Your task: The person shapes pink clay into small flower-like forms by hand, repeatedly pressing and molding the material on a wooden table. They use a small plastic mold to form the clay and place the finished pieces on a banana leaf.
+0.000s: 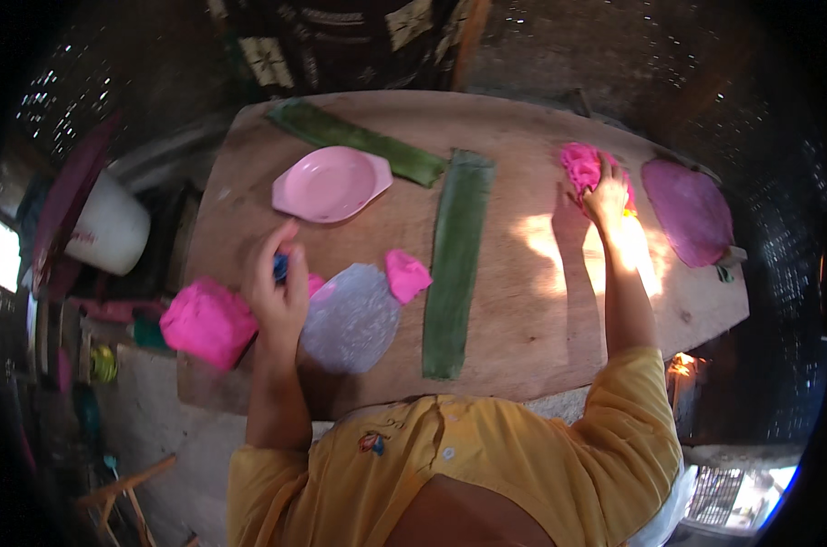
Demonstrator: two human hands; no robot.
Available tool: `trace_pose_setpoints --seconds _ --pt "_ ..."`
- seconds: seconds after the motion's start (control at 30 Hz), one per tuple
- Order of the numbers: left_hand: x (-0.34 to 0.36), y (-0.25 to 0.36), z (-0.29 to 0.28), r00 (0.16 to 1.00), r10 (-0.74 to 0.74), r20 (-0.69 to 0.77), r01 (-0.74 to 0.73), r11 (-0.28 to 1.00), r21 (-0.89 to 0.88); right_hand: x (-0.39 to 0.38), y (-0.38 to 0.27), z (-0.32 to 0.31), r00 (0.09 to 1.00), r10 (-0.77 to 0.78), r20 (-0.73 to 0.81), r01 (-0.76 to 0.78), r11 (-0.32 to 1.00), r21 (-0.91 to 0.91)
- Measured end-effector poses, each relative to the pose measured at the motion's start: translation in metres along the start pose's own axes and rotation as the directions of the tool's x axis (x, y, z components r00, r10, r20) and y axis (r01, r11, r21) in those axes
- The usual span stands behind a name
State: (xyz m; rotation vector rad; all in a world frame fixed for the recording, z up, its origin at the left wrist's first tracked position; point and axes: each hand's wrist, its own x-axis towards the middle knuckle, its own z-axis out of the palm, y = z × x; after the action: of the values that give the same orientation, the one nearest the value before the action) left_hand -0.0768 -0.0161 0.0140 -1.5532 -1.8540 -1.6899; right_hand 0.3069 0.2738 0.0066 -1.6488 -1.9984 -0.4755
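My left hand (281, 283) is raised over the board's left part, fingers curled around a small blue object (280, 267). A bright pink lump (204, 324), a round translucent plastic sheet (350, 324) and a smaller pink piece (407, 276) lie near it; another pink bit is partly hidden. A pink two-handled dish (327, 182) sits beyond. At the right, my right hand (605, 196) grips a crumpled pink bundle (579, 164) in a patch of sunlight. A green leaf strip (454, 264) lies between my hands, and another (359, 141) lies behind the dish.
The wooden board (523, 337) has a round purplish sheet (687, 210) at its right end. A white bucket (108, 223) stands at the left. Patterned dark cloth (341, 46) hangs behind. A small flame (682, 365) shows beside the board at lower right.
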Motion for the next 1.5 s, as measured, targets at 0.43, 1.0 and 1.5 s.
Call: trace_pose_setpoints --seconds 0.43,1.0,1.5 --pt "-0.01 -0.014 -0.03 0.691 -0.23 0.685 -0.032 0.937 0.347 -0.126 -0.219 -0.062 0.766 -0.591 0.254 0.378 0.733 0.565" --pt "-0.019 0.031 0.002 0.781 -0.194 0.594 0.435 0.852 -0.293 -0.119 -0.211 -0.12 0.781 -0.477 0.403 -0.625 -0.595 0.506" --pt "-0.047 0.07 0.046 0.519 -0.261 0.814 0.844 0.309 -0.439 -0.134 -0.216 -0.112 0.945 -0.154 -0.289 0.327 0.381 0.865"
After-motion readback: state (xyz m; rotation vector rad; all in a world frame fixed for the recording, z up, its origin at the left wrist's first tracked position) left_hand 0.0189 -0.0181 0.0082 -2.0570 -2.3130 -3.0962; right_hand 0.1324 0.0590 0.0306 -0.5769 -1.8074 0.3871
